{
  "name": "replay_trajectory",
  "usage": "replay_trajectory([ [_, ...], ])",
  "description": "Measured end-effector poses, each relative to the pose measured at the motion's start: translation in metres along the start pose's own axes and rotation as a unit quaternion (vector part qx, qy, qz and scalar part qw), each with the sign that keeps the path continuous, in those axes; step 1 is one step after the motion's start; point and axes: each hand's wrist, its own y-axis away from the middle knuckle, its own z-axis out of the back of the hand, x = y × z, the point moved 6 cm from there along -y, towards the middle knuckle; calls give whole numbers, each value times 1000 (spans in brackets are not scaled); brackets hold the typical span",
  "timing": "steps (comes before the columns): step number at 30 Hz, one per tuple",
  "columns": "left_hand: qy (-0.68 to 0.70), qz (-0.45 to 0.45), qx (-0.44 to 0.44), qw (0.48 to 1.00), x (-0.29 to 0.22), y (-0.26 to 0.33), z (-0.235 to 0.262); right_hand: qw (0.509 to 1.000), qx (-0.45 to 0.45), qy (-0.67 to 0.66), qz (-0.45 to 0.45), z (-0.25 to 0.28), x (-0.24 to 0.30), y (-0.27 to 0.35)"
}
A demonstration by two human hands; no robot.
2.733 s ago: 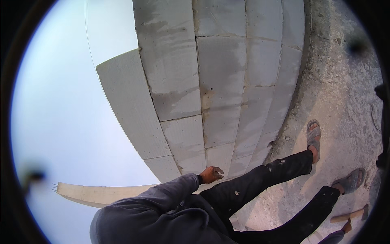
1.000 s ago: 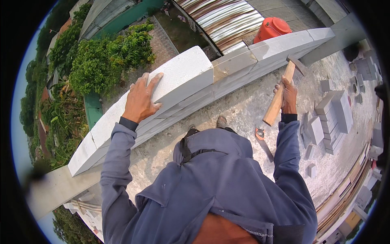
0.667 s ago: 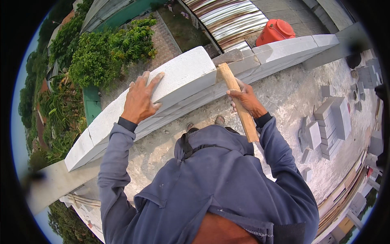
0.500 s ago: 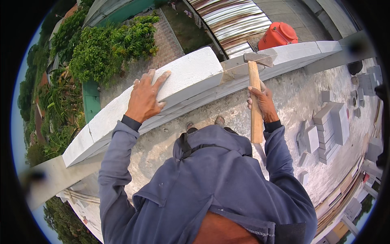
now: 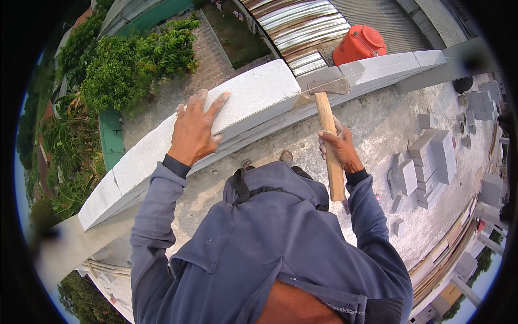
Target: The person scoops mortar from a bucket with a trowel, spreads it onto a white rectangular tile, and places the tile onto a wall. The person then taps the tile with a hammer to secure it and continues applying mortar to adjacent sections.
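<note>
My left hand [image 5: 195, 129] rests with spread fingers on a long white lightweight block [image 5: 256, 86] lying along the top of the wall. Its thumb is over the edge facing me. My right hand [image 5: 341, 144] is wrapped round the wooden handle of a hatchet [image 5: 330, 146], its head pointing away from me. The metal head is just right of the block's end, above a gap in the top course; whether it touches the block or the wall, I cannot tell. A thin string runs along the wall near the hatchet head.
A red lidded water jug [image 5: 360, 46] stands behind the wall at the right. More white blocks [image 5: 380, 69] continue the wall there. Stacked grey blocks [image 5: 431, 162] and several small pails [image 5: 465, 127] sit on the rough floor to my right. Beyond the wall, the ground drops to a paved yard [image 5: 178, 89].
The hatchet has shifted left, so its head is closer to the block's end, and its handle leans more. My left hand keeps its place on the block. The view has shifted slightly.
</note>
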Motion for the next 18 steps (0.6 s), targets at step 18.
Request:
replay_trajectory([
  [18, 162, 45, -175, 970, 127, 70, 19, 925, -217, 230, 213, -26, 52, 76],
])
